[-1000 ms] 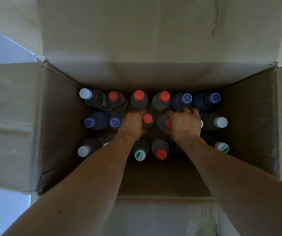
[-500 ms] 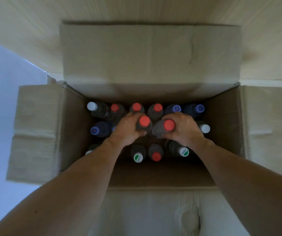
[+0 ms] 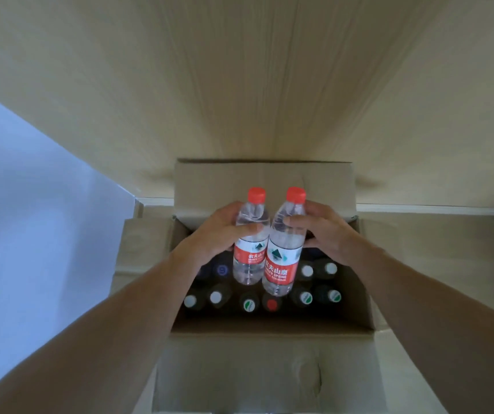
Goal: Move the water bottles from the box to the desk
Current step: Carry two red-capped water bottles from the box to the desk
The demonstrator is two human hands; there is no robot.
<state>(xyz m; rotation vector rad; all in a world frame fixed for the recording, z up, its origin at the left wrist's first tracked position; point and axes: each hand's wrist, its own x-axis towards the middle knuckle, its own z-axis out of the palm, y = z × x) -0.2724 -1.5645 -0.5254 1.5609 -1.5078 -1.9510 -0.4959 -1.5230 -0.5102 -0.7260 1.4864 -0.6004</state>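
A: What's in the box [image 3: 269,328]?

B: Upright bottles in the dark, low in the middle of the frame. I can see white caps [image 3: 215,297], green-and-white caps [image 3: 248,305], one red cap [image 3: 271,305] and a blue cap [image 3: 223,268] at the left. All four flaps are folded out.

A: And the hands?

B: The left hand [image 3: 215,234] has its grip wrapped round a clear bottle [image 3: 250,258] with a red cap and red label. The right hand [image 3: 326,231] grips a second bottle [image 3: 283,261] of the same kind. The two bottles touch side by side, above the box's open top, at the centre of the frame.

A: What changed?

B: Half a second ago both bottles were still down among the others, only their caps showing above the fists. Now their whole bodies are lifted clear, and the box looks smaller, with more of the pale wooden worktop [image 3: 239,85] filling the upper frame.
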